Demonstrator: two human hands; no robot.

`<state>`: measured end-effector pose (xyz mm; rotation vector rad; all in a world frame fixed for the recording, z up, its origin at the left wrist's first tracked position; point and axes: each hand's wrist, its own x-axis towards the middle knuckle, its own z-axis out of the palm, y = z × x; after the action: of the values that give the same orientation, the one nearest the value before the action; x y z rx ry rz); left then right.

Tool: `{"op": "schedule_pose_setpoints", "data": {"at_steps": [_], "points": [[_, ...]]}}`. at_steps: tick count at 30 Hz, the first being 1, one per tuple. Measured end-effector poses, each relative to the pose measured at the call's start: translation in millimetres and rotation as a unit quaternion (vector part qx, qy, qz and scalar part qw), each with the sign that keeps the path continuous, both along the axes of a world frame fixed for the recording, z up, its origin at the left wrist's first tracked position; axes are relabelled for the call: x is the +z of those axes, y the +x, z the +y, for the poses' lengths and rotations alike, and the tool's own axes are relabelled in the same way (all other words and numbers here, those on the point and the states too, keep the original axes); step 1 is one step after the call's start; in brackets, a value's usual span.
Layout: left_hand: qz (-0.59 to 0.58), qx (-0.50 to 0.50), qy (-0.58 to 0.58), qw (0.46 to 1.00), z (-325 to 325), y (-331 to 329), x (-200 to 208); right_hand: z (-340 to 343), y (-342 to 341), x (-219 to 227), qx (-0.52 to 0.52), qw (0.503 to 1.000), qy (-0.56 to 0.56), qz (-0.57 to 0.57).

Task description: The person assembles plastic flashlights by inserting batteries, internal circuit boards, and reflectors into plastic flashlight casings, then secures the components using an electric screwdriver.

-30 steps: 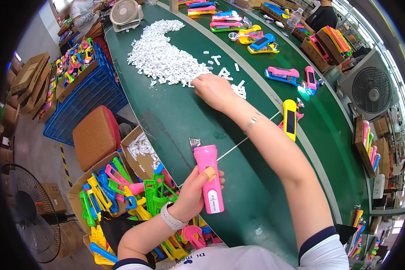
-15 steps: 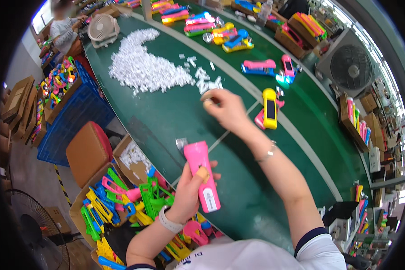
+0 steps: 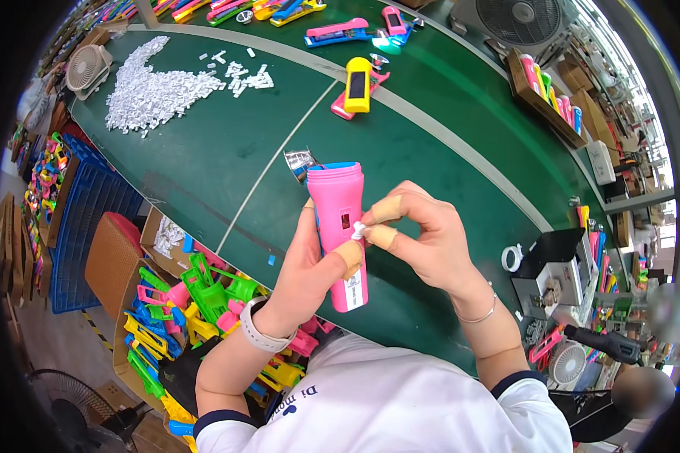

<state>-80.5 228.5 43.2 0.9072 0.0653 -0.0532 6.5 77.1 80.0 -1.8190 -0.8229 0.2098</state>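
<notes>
Pink tube [image 3: 338, 202] held above the green table [image 3: 461, 181], middle of scene, open end far, labelled end near; left hand [image 3: 306, 264] wrapped around it from the left, thumb across the front; right hand [image 3: 434, 238] just to its right, thumb and forefinger pinched narrow on a small white piece [image 3: 358, 231], close to the dark slot [image 3: 346, 218]; fingertips cover part of the piece, so cannot tell whether it touches the tube; reflector [image 3: 298, 162] tilted at the tube's far left rim; surroundings: far left, heap [image 3: 147, 98] of white pieces, strays to its right, all well apart from the hands; small fan [image 3: 88, 68] left of heap; beyond the tube, yellow torch [image 3: 357, 87] lying over pink parts; farther off, more coloured torches [image 3: 336, 34]; far right, grey fan [image 3: 514, 19]; right, white ring [image 3: 512, 258] beside a box-like device [image 3: 545, 291]; near left, coloured parts [image 3: 202, 291], partly blocked by the left forearm [image 3: 230, 362]; farther left, chair [image 3: 112, 253], then blue crate [image 3: 97, 230]; white shirt [image 3: 400, 392] hides part of the near table edge.
</notes>
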Motion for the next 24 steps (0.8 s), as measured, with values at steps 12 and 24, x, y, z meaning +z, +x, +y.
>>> {"op": "schedule_pose_setpoints", "data": {"at_steps": [12,24], "points": [[-0.036,0.017,0.132,0.99,-36,-23,7,-30,-27,-2,-0.007,0.998,0.043,0.044],[-0.127,0.065,0.412,0.9,-55,-2,0,-53,-16,-24,0.027,0.948,0.153,0.276]]}}
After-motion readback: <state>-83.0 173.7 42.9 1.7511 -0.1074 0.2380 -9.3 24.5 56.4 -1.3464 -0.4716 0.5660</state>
